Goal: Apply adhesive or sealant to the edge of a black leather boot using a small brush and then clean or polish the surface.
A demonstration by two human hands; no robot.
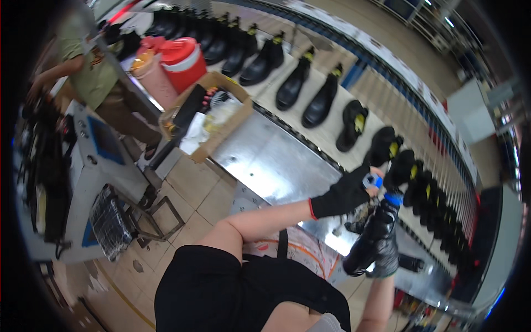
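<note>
My left hand (344, 193), in a black glove with a red cuff and bare fingertips, is closed on a small blue-and-white thing with a round pale end (371, 180). Its kind I cannot make out. Just right of it, a shiny black boot (371, 238) is held over the metal table edge, with a blue band showing at its top opening. My right hand (385, 259), in a dark grey glove, grips the boot from its right side. The fingers of my left hand are close to the boot's top; I cannot tell if they touch.
A row of black boots (319, 102) stands on the pale conveyor (265, 91) beyond the metal table (265, 160). A cardboard box (221, 133) with assorted items sits left, near a red-lidded jug (185, 66). A stool (113, 221), a machine (105, 149) and another person (91, 72) are further left.
</note>
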